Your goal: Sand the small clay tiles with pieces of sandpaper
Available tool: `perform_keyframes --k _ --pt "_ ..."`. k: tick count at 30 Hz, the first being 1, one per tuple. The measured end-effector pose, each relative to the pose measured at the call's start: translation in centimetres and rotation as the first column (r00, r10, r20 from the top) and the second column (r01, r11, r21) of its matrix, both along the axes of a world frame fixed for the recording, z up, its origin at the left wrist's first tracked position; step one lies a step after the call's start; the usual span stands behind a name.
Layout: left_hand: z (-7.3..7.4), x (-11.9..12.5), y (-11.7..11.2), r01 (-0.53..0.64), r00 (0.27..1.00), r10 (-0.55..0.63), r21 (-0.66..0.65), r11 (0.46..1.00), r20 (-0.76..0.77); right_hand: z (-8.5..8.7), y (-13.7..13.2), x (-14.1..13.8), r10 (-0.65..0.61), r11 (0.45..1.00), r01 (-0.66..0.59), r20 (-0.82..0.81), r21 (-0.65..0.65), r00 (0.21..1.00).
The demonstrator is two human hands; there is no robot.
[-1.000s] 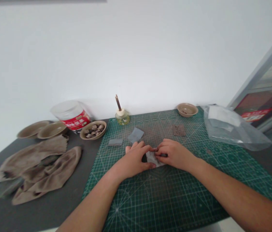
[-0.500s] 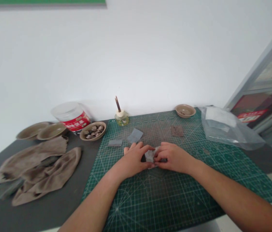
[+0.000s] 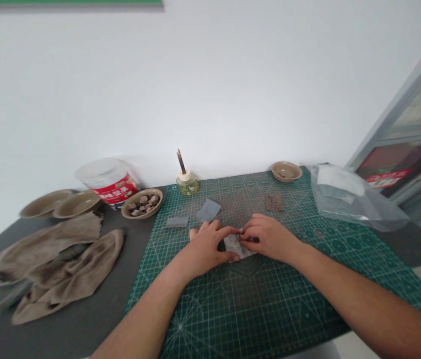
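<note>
A small grey sheet (image 3: 235,244) with a darker smudge lies flat on the green cutting mat (image 3: 210,309). My left hand (image 3: 206,251) holds it down, the index fingertip at its far edge and the thumb at its near edge. The fingers of my right hand (image 3: 268,240) are closed in a pinch over the sheet's right part. Something dark shows at that hand's fingers, too small to make out. Beyond my left hand lie two more thin grey pieces, a tilted one (image 3: 208,210) and a flat one (image 3: 178,222). A brown square with marks (image 3: 273,202) rests farther back.
On the left are a bowl of small stone-like lumps (image 3: 143,205), a plastic jar with a red label (image 3: 111,184), further bowls (image 3: 77,204) and brown cloths (image 3: 79,284). A glass bottle with sticks (image 3: 188,183), a bowl (image 3: 287,171) and a clear bag (image 3: 348,199) stand along the back.
My right fingers have shifted slightly up and right, so more of the grey sheet shows. My left hand keeps its hold on it. The view has moved a little.
</note>
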State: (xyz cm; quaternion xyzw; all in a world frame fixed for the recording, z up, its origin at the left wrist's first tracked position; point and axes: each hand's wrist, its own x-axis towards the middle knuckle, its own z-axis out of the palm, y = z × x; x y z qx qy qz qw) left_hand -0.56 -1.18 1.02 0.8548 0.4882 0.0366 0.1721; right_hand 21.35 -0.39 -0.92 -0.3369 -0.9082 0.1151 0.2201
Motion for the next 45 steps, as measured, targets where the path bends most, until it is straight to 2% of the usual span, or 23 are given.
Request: perform_keyframes --k 2,6,11,16,21,25,28,32,37,42,45 --pt "-0.1 0.0 0.0 -0.009 1.000 0.009 0.013 1.000 -0.016 0.0 -0.1 -0.1 -0.003 1.000 0.003 0.015 0.011 1.000" --pt "-0.3 -0.2 -0.1 -0.010 1.000 0.011 0.019 1.000 -0.018 0.1 -0.1 0.3 0.095 0.995 -0.095 0.006 -0.038 0.995" --pt "-0.2 -0.2 -0.1 -0.023 0.999 0.023 0.018 1.000 -0.023 0.0 -0.1 0.1 0.000 1.000 0.000 0.009 0.015 1.000" --pt "0.0 -0.1 -0.1 -0.034 0.999 0.034 0.006 0.999 -0.006 0.3 -0.1 0.2 0.082 0.996 -0.081 0.027 -0.029 0.996" --pt "0.1 0.0 -0.2 -0.033 0.999 0.032 -0.011 0.999 -0.008 0.2 0.2 0.5 0.024 1.000 -0.024 0.042 0.008 0.999" --pt "0.4 0.0 -0.2 -0.044 0.999 0.043 -0.028 0.999 -0.018 0.4 0.1 0.6 0.132 0.991 -0.130 0.041 -0.042 0.990" --pt "0.5 0.1 -0.3 -0.048 0.999 0.047 -0.045 0.998 -0.012 0.5 0.3 1.0 0.109 0.991 -0.106 0.033 -0.081 0.993" --pt "0.5 0.1 -0.2 -0.055 0.998 0.055 -0.042 0.998 -0.006 0.5 0.6 0.6 0.068 0.997 -0.067 0.034 -0.033 0.997" --pt "0.1 -0.1 -0.1 -0.059 0.998 0.059 -0.030 0.998 0.011 0.8 0.4 0.5 0.150 0.987 -0.146 0.060 -0.069 0.987" --pt "0.0 0.0 -0.2 -0.066 0.998 0.066 -0.026 0.998 0.019 0.9 0.5 0.9 0.085 0.993 -0.083 0.022 -0.085 0.996" --pt "0.2 0.0 -0.3 -0.067 0.998 0.068 -0.032 0.997 0.013 0.8 0.2 0.6 0.125 0.989 -0.124 0.017 -0.079 0.992"
